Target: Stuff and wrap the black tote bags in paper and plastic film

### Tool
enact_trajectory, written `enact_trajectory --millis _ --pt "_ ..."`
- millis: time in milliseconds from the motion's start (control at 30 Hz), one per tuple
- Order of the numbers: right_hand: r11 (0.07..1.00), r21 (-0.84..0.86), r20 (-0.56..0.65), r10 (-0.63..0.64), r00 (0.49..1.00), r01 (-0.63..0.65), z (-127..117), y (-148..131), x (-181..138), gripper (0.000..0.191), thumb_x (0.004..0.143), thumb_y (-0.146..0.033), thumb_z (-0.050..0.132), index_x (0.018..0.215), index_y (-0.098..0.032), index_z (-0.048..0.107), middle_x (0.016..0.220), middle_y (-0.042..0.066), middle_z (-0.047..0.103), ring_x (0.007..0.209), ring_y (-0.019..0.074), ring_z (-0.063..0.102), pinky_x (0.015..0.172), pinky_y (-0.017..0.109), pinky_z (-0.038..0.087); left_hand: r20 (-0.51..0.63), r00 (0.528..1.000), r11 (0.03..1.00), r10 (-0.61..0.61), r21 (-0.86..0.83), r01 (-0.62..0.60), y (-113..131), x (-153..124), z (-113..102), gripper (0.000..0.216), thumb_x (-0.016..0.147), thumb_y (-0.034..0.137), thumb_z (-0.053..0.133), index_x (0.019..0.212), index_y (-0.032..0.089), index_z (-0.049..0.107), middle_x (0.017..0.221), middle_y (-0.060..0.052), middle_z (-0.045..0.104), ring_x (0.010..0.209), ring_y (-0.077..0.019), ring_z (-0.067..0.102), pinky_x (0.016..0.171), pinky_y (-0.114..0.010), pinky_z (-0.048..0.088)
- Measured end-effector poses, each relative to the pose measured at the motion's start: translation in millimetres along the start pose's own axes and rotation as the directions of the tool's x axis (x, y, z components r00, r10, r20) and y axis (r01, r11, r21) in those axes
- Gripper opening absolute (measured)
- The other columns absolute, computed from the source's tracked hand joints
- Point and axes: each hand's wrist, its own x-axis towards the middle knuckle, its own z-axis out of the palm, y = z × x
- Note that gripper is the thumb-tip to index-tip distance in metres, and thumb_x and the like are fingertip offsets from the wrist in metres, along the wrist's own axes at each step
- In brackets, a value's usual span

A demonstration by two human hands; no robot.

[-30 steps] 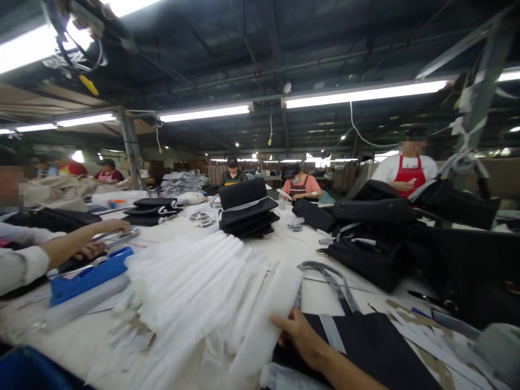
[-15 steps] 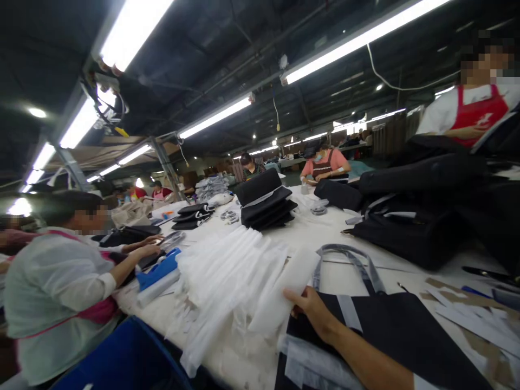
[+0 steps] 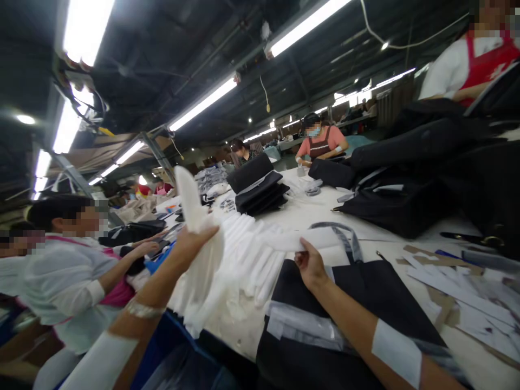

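Note:
My left hand (image 3: 190, 241) is raised over the near table edge, closed round a long white foam strip (image 3: 190, 203) that stands up out of the grip. My right hand (image 3: 311, 265) pinches one end of another white foam strip (image 3: 304, 239), lifted a little above the table. Between my hands lies a heap of white foam strips (image 3: 244, 254). Under my right forearm lies a flat black bag (image 3: 365, 303) with a grey handle (image 3: 345, 238).
A person in white and pink (image 3: 69, 271) sits close on my left, arms on the table. Stacks of black bags (image 3: 260, 187) and a large black pile (image 3: 410, 184) stand further off. Paper scraps (image 3: 455, 281) lie right. A blue bin (image 3: 179, 352) sits below the edge.
My left hand has come into view, lifting a white strip from the heap. My right hand has raised its strip off the table. The view has swung left and tilted.

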Motion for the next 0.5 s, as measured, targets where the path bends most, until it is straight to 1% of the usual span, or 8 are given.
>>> enact_trajectory --millis 67,100,133,200,300,400,433,500 --pt "0.998 -0.017 -0.101 -0.056 0.993 0.054 -3 -7 11 0.028 0.067 -0.028 0.077 0.078 -0.020 0.053 0.054 -0.008 0.052 0.044 0.0060 0.048 0.039 0.014 0.043 0.135 0.986 0.995 0.094 0.007 -0.096 12 14 42 0.057 0.071 0.040 0.073 0.123 0.019 0.060 0.111 -0.005 0.070 0.097 -0.0250 0.066 0.088 -0.037 0.053" --pt "0.996 -0.032 -0.136 -0.081 0.987 0.078 -5 -9 16 0.027 0.070 -0.029 0.075 0.078 -0.020 0.051 0.054 -0.009 0.051 0.044 0.0059 0.049 0.040 0.014 0.044 0.186 0.973 0.986 0.138 0.063 -0.152 19 22 66 0.057 0.072 0.038 0.073 0.124 0.020 0.059 0.115 -0.005 0.069 0.101 -0.0251 0.065 0.092 -0.037 0.051" --pt "0.994 -0.049 -0.158 -0.105 0.982 0.099 -6 -11 20 0.027 0.071 -0.031 0.074 0.078 -0.021 0.049 0.054 -0.009 0.051 0.044 0.0060 0.051 0.041 0.014 0.045 0.223 0.966 0.974 0.133 0.151 -0.170 25 30 91 0.058 0.072 0.036 0.073 0.125 0.020 0.057 0.116 -0.006 0.069 0.104 -0.0259 0.065 0.094 -0.038 0.049" --pt "0.985 -0.089 -0.186 -0.164 0.969 0.150 -8 -12 25 0.028 0.073 -0.035 0.071 0.080 -0.021 0.049 0.056 -0.009 0.054 0.045 0.0066 0.053 0.041 0.014 0.045 0.330 0.944 0.928 0.032 0.341 -0.150 32 43 138 0.060 0.072 0.040 0.073 0.126 0.020 0.055 0.114 -0.010 0.069 0.105 -0.0304 0.065 0.093 -0.041 0.049" --pt "0.963 -0.143 -0.185 -0.254 0.949 0.230 -7 -12 28 0.025 0.075 -0.037 0.067 0.083 -0.019 0.051 0.057 -0.008 0.058 0.045 0.0076 0.055 0.038 0.014 0.042 0.466 0.881 0.886 -0.082 0.440 -0.150 27 52 194 0.083 0.071 0.053 0.073 0.139 0.017 0.042 0.124 -0.019 0.064 0.114 -0.0371 0.061 0.095 -0.045 0.047" --pt "0.944 -0.176 -0.173 -0.309 0.935 0.279 -5 -14 31 0.021 0.078 -0.036 0.062 0.085 -0.018 0.053 0.058 -0.006 0.060 0.044 0.0077 0.055 0.037 0.014 0.040 0.466 0.882 0.915 -0.066 0.380 -0.132 9 55 226 0.115 0.065 0.061 0.076 0.151 0.012 0.018 0.144 -0.028 0.044 0.132 -0.0405 0.046 0.103 -0.048 0.041" --pt "0.941 -0.182 -0.174 -0.316 0.933 0.286 -5 -14 32 0.020 0.079 -0.035 0.061 0.085 -0.018 0.053 0.058 -0.006 0.060 0.044 0.0076 0.056 0.037 0.014 0.040 0.451 0.892 0.934 -0.037 0.333 -0.130 3 56 231 0.119 0.065 0.061 0.077 0.153 0.011 0.014 0.149 -0.029 0.037 0.137 -0.0394 0.041 0.106 -0.047 0.039" --pt "0.940 -0.185 -0.186 -0.319 0.929 0.286 -5 -16 34 0.020 0.079 -0.036 0.059 0.085 -0.018 0.052 0.058 -0.006 0.060 0.045 0.0078 0.056 0.036 0.014 0.040 0.426 0.902 0.955 0.064 0.236 -0.179 -8 56 231 0.106 0.074 0.056 0.073 0.152 0.011 0.018 0.152 -0.026 0.034 0.141 -0.0346 0.036 0.111 -0.044 0.035"
